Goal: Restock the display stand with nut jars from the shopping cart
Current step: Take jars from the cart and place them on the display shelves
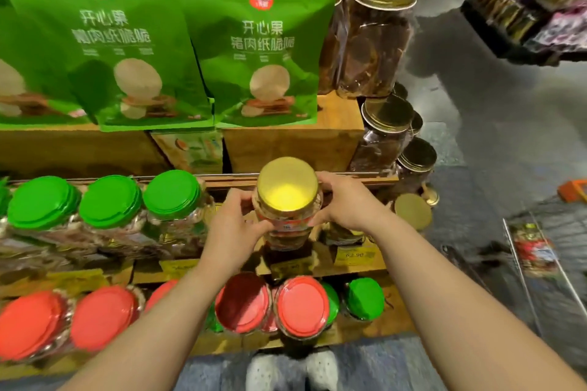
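A clear nut jar with a gold lid [287, 184] is held upright over the middle tier of the wooden display stand [355, 259]. My left hand [233, 220] grips its left side and my right hand [343, 200] grips its right side, fingers curled round the body. Another gold-lidded jar [413, 211] stands on the same tier just to the right. The wire shopping cart [536, 267] shows at the right edge with a red-labelled package inside.
Green-lidded jars [109, 201] fill the middle tier to the left. Red-lidded jars [301, 306] and a green-lidded one [363, 298] line the lower tier. Green snack bags [263, 41] and tall gold-lidded jars [378, 38] stand above. Dark aisle floor lies right.
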`<state>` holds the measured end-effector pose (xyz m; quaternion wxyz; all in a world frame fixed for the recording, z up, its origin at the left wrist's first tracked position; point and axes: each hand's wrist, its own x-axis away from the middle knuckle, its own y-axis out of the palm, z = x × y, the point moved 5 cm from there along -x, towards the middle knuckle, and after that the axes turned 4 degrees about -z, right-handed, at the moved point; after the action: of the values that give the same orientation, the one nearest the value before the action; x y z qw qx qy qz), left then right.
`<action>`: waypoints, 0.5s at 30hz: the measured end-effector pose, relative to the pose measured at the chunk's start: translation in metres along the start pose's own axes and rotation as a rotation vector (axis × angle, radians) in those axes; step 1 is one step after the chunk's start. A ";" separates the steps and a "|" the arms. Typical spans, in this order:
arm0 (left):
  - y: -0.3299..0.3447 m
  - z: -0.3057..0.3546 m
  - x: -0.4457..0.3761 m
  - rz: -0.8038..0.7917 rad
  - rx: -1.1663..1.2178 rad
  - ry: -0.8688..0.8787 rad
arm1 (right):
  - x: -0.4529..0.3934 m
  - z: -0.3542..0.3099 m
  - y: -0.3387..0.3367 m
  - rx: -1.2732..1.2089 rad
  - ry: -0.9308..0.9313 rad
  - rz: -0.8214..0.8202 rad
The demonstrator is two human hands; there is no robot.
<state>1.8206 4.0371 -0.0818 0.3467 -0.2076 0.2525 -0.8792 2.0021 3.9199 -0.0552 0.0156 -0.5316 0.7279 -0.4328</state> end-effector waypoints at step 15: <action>0.017 -0.020 -0.008 0.010 0.000 -0.007 | -0.009 0.024 0.016 -0.044 0.026 -0.011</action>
<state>1.8238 4.0379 -0.1086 0.3521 -0.2096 0.2524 -0.8766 2.0051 3.9133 -0.0842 -0.0078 -0.5299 0.7345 -0.4238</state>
